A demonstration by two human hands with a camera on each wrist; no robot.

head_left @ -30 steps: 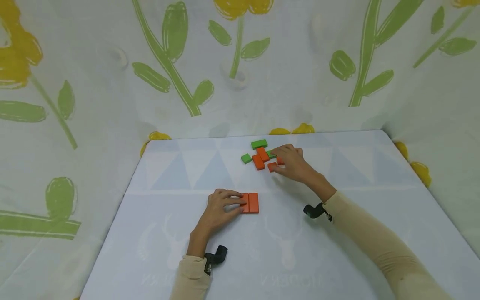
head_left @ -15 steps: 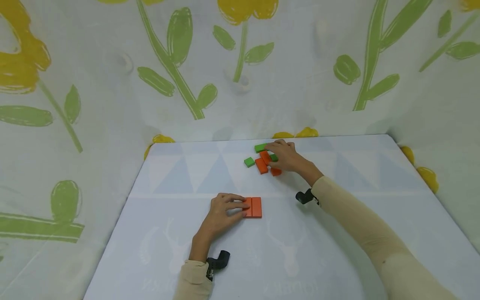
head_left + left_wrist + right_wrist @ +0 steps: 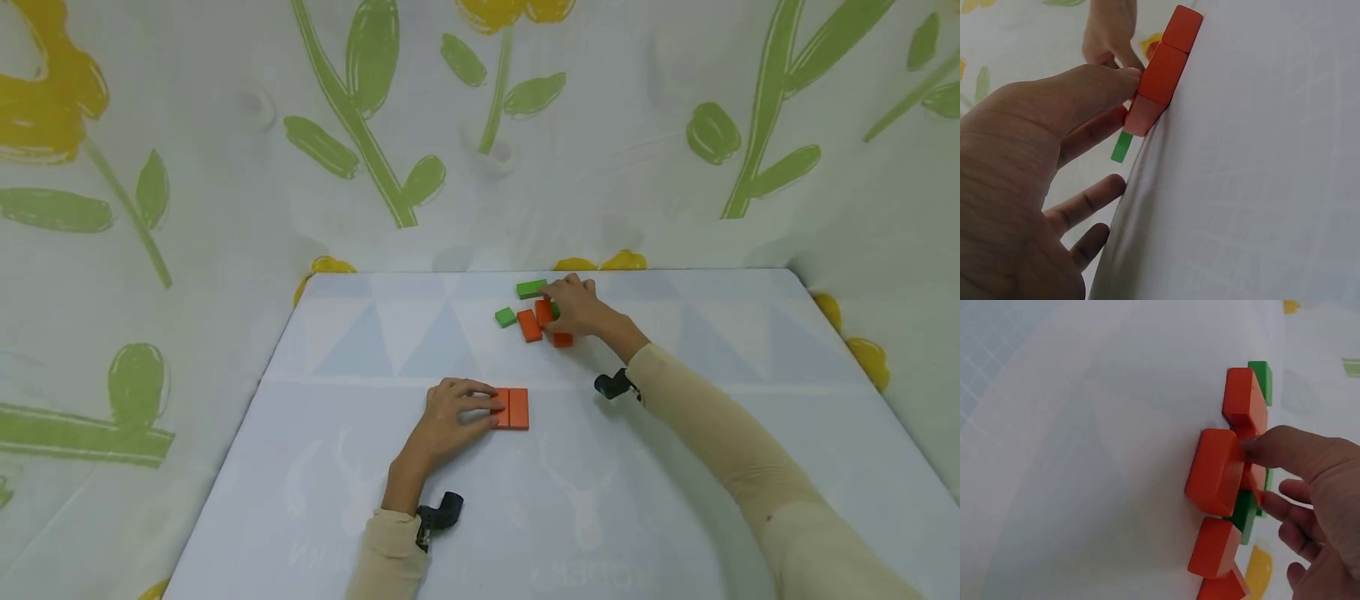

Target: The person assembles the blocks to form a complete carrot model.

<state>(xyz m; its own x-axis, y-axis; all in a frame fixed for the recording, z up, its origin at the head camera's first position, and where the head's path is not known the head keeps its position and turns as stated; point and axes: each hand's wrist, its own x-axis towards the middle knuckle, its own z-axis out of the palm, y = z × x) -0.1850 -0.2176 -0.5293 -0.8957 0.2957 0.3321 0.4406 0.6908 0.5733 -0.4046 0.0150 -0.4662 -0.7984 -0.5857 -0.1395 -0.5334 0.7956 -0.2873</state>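
Two orange blocks (image 3: pixel 518 409) lie side by side on the table. My left hand (image 3: pixel 450 421) grips the left one, thumb at its near end and fingers at its far end. In the left wrist view the thumb (image 3: pixel 1100 90) presses against the orange block (image 3: pixel 1163 72). Farther back, my right hand (image 3: pixel 577 307) reaches into a loose group of blocks and pinches an orange block (image 3: pixel 543 311) between thumb and index finger. In the right wrist view this orange block (image 3: pixel 1252 477) is partly hidden behind another orange block (image 3: pixel 1215 472).
Beside the right hand lie an orange block (image 3: pixel 529 326), a small green block (image 3: pixel 506 317) and a long green block (image 3: pixel 532 288). Another orange block (image 3: pixel 562 340) sits under the thumb side. The white table (image 3: pixel 360 333) ends at a flower-patterned curtain (image 3: pixel 585 183).
My right hand has moved to the left across the group and taken hold of an orange block, which now stands slightly apart from its neighbour. The left hand keeps its place.
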